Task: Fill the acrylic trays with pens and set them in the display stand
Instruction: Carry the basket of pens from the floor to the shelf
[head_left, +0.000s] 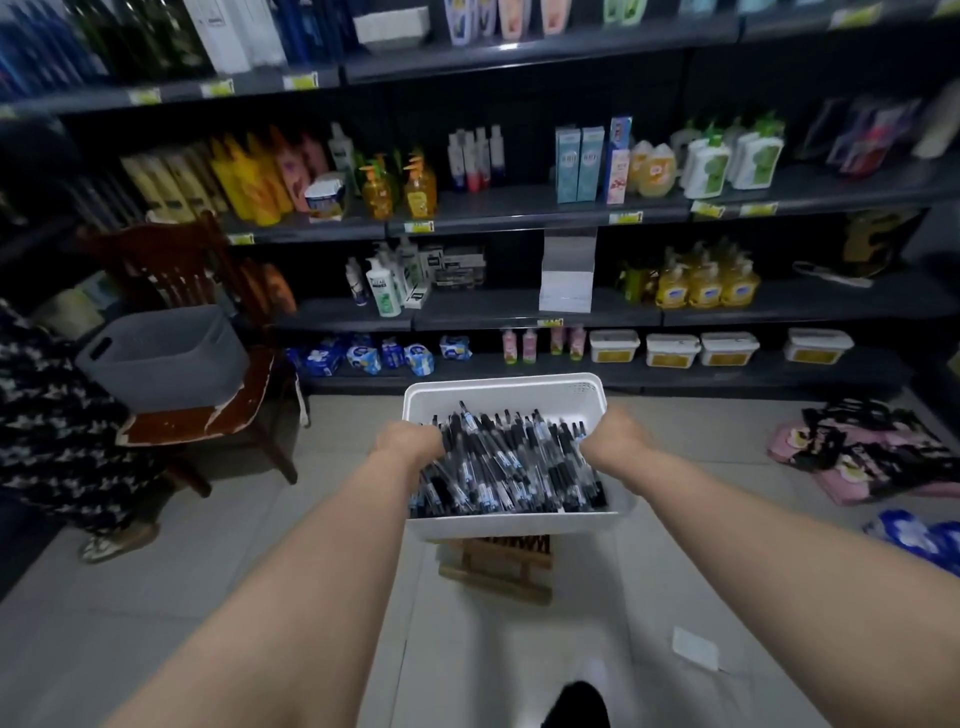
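Observation:
A white plastic basket (511, 395) full of black pens (511, 462) in clear sleeves is held out in front of me above the floor. My left hand (410, 441) grips its left rim and my right hand (618, 434) grips its right rim; the fingers are hidden inside the basket. A clear acrylic display stand (567, 270) with a white base sits on a middle shelf straight ahead. Below the basket a small wooden stool (496, 569) stands on the tiled floor.
Dark store shelves (519, 208) hold soap and shampoo bottles ahead. At left a wooden chair (218, 415) carries a grey basket (166, 358), with a person in a patterned garment (57, 415) beside it. A pink and black bag (872, 452) and blue packs (914, 540) lie on the floor at right.

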